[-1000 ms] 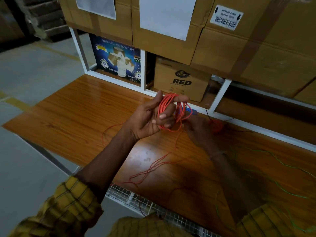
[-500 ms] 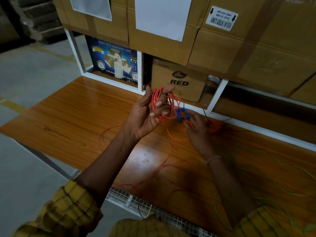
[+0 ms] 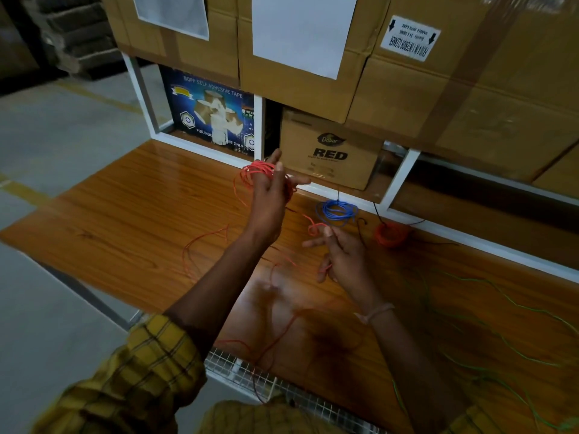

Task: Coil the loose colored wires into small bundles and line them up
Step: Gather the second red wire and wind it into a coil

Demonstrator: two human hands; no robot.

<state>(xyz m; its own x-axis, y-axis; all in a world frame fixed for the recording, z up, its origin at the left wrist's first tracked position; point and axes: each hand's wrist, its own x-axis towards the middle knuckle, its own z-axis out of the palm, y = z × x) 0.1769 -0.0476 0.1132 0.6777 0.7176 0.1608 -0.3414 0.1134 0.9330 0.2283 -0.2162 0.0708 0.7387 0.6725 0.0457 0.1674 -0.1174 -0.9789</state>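
My left hand (image 3: 269, 195) is raised over the wooden table (image 3: 125, 227) with loops of red wire (image 3: 255, 172) wound around its fingers. The wire's loose tail runs down past my right hand (image 3: 343, 258), which pinches it between thumb and forefinger, and trails across the table toward the front edge. A coiled blue bundle (image 3: 336, 211) lies near the back frame. An orange-red coiled bundle (image 3: 391, 234) sits to its right. Loose green wire (image 3: 488, 327) sprawls over the table's right side.
Cardboard boxes (image 3: 329, 148) fill the white-framed shelf (image 3: 401, 177) behind the table. A blue tape carton (image 3: 213, 111) stands at the back left. A thin black wire (image 3: 360, 227) lies between the bundles. A wire mesh rack (image 3: 250, 374) runs under the table's front edge. Concrete floor lies left.
My left hand has turned and shifted left with the red loops. My right hand has dropped away from the coil, pulling the tail down, and now the blue bundle shows uncovered.
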